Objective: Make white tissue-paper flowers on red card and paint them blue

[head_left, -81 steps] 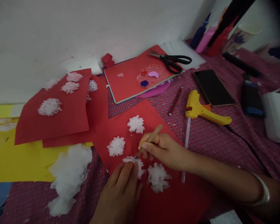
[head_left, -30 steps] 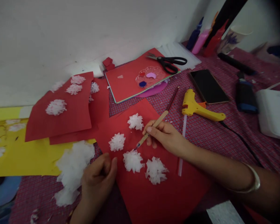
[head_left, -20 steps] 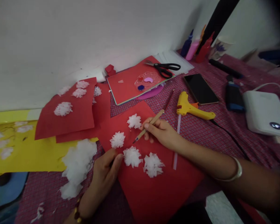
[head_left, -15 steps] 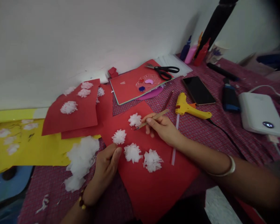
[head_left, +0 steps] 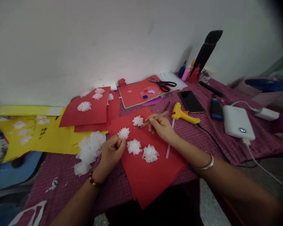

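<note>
My right hand (head_left: 162, 127) grips a flat wooden stick (head_left: 160, 115) like a pen, its dark tip beside the uppermost white paper flower (head_left: 138, 121). Several such flowers lie on a red sheet (head_left: 146, 179). My left hand (head_left: 112, 150) is closed at the sheet's left edge, just below another white flower (head_left: 123, 133); whatever its fingers may hold is hidden. Left of that hand sits a pile of white tissue (head_left: 91, 150). A clear glue stick (head_left: 170, 138) extends from the yellow glue gun (head_left: 185, 115), beside my right forearm.
Behind are scissors (head_left: 163, 84), a paint palette (head_left: 149, 92) and paint bottles (head_left: 188, 72). At the right lie a phone (head_left: 191, 101), a white power bank (head_left: 238, 122) and cables. Red cards with flowers (head_left: 87, 110) and yellow paper (head_left: 54, 133) are at the left.
The head view has shifted, showing more wall and more of the table's front edge. The stick's tip now sits closer to the uppermost flower. My left hand stays closed.
</note>
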`<state>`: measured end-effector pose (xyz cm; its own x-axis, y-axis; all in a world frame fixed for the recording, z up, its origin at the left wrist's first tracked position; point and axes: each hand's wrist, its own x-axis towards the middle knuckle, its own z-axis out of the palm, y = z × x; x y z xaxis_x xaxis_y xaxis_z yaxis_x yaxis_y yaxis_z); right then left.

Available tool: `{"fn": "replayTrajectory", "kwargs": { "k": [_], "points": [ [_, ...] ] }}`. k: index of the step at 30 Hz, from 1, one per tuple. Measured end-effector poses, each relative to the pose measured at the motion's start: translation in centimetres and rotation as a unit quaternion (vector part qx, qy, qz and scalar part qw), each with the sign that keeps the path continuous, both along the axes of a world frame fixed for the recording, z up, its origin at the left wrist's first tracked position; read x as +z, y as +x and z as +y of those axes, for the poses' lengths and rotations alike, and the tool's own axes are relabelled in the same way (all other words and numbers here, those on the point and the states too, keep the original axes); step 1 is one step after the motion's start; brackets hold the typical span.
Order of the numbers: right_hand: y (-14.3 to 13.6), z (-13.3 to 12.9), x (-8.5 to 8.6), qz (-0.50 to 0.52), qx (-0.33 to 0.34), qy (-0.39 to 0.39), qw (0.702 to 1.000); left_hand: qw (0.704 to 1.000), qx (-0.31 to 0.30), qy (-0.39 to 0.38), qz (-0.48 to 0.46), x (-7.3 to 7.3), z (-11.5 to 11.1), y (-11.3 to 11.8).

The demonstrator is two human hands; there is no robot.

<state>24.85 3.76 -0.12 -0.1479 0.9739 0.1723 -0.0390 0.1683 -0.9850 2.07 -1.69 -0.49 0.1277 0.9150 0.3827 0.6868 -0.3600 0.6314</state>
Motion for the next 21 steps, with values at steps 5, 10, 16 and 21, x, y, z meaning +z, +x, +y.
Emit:
{"fn": "replayTrajectory", "kwargs": {
  "k": [5, 10, 16, 21],
  "points": [
    [0.4, -0.4, 0.4, -0.021, -0.016, 0.043, 0.999, 1.0, 0.002, 0.025, -0.015, 0.5, -0.8, 0.2],
    [0.7, 0.2, 0.6, 0.053, -0.045, 0.003, 0.998, 0.999, -0.001, 0.037, -0.03, 0.7, -1.1, 0.4],
    [0.2, 2.6, 2.3, 0.096, -0.032, -0.04, 0.994, 0.998, 0.018, 0.045, -0.042, 1.0, -0.5, -0.4],
    [0.1, 3.6, 1.2, 0.128, -0.05, -0.071, 0.988, 0.996, 0.056, 0.05, -0.057, 0.6, 0.0, -1.4]
  ]
}}
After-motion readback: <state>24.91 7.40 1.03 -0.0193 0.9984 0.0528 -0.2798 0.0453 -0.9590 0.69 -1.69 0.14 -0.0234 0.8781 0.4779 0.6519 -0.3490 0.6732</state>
